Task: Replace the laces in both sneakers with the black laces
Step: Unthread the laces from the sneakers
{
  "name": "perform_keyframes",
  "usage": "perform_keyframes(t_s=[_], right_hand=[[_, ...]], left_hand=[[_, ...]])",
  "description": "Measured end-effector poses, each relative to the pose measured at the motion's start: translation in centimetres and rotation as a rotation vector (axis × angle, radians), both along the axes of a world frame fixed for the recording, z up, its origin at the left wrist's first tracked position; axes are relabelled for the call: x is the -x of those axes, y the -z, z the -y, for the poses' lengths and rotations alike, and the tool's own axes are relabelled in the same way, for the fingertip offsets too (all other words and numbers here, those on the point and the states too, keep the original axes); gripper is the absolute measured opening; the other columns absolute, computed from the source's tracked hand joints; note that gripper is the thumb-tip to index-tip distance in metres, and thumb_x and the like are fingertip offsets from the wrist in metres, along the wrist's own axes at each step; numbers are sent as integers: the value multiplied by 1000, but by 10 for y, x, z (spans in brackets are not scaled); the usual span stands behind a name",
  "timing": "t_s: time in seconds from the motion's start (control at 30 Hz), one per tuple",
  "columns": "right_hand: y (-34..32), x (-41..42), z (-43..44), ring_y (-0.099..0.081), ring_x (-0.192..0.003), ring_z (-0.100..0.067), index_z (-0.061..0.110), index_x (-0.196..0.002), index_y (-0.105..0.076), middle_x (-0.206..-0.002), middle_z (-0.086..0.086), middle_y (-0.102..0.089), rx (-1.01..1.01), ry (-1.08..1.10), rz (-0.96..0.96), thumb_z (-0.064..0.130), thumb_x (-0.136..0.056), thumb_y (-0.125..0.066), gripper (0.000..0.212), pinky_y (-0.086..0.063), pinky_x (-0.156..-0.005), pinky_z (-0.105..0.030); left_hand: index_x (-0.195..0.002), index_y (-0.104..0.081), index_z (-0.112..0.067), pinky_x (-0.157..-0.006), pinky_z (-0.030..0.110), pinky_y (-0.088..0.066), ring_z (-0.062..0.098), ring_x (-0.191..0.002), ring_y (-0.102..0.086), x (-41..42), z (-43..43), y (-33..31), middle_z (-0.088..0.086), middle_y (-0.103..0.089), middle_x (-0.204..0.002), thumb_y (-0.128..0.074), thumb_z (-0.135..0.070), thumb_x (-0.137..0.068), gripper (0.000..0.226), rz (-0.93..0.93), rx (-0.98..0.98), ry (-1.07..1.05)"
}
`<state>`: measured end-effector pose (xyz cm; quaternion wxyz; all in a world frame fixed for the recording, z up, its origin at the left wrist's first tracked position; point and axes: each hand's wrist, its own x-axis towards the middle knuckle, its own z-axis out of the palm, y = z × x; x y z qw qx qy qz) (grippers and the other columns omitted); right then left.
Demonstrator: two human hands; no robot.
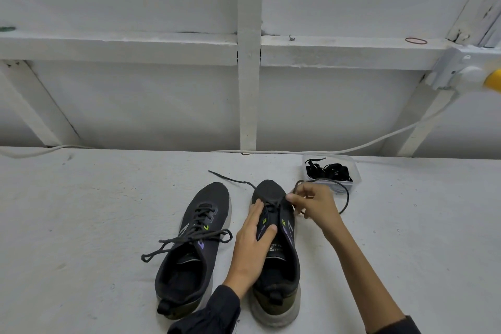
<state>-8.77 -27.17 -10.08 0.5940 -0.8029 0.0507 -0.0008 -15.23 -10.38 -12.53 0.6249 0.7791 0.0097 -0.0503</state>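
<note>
Two dark sneakers stand side by side on a white surface, toes pointing away from me. The left sneaker [189, 247] keeps its grey lace tied in a loose bow. My left hand [250, 241] grips the right sneaker [279, 257] across its tongue and eyelets. Just right of that shoe's toe, my right hand [314, 205] pinches its grey lace [345, 192], which loops out beside the hand. The lace's other end [230, 179] trails left past the toe. The black laces [329, 172] lie bundled in a clear plastic tub [355, 182] behind my right hand.
A white wall with beams rises behind the surface. Along its foot runs a white cable [379, 141], up to a socket box [458, 68] at the right. A red rubber band [416, 40] lies on the ledge.
</note>
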Motion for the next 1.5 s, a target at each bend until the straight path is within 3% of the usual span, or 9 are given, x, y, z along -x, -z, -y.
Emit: perform_keyframes(t_s=[0.17,0.37,0.57,0.77,1.03,1.13,1.27,1.37,1.5], right_hand=[[-19,-7,6,-60,-49,-15,3,-72,-55,-63,-5,-61,-116,238,168,8,-87,-68,20,-40,-42,-20],[0,2,3,-59,-48,-18,7,-73,-64,-63,-6,-66,19,-95,-163,22,-78,-81,23,-35,-39,-21],[2,2,-1,-61,-49,-15,2,-71,-67,-59,-4,-65,102,-36,-96,12,-77,-80,17,-38,-44,-23],[-19,-7,10,-60,-50,-13,-1,-80,-61,-66,-7,-63,-106,275,108,8,-87,-69,14,-40,-44,-23],[-1,10,4,-60,-48,-17,3,-76,-71,-60,-4,-68,43,-85,-192,21,-75,-83,22,-36,-40,-22],[1,10,-2,-59,-48,-15,7,-69,-68,-55,0,-64,65,-59,-155,14,-77,-80,16,-35,-42,-22],[-9,-2,-1,-57,-48,-17,8,-67,-60,-54,-5,-57,32,112,-68,4,-85,-69,20,-36,-45,-23],[-16,-11,9,-58,-52,-18,8,-76,-58,-68,-13,-63,-70,300,80,8,-91,-62,15,-35,-44,-24],[-14,-6,9,-55,-46,-16,4,-83,-60,-73,-10,-63,-81,171,-13,23,-92,-66,21,-31,-40,-22]], left_hand=[[-148,-35,-24,-120,27,-23,1,-142,-28,0,0,0,-11,-34,-154,-57,-15,-96,58,7,5,2],[-147,-36,-27,-119,33,-27,2,-141,-32,0,1,-1,-10,-36,-153,-54,-36,-82,68,-2,-3,-17],[-148,-36,-25,-119,36,-26,4,-142,-31,0,0,0,-8,-34,-154,-58,-21,-93,60,-1,-1,-5],[-149,-34,-24,-120,29,-23,0,-142,-28,0,-1,1,-11,-32,-155,-57,-15,-96,59,4,-14,9],[-148,-35,-24,-120,33,-25,3,-142,-30,-1,1,1,-8,-33,-155,-59,-18,-95,58,8,4,-14],[-147,-36,-25,-120,32,-25,2,-142,-30,-1,1,-1,-9,-34,-155,-58,-31,-87,64,7,-1,-19],[-148,-33,-24,-121,31,-22,2,-143,-27,0,0,1,-10,-31,-156,-57,-16,-96,58,4,-12,3],[-150,-31,-24,-121,29,-21,1,-143,-25,1,-1,0,-13,-29,-156,-56,-17,-97,59,-1,-18,17],[-149,-31,-24,-121,29,-21,0,-142,-26,0,0,1,-12,-30,-155,-56,-16,-97,59,9,-12,2]])
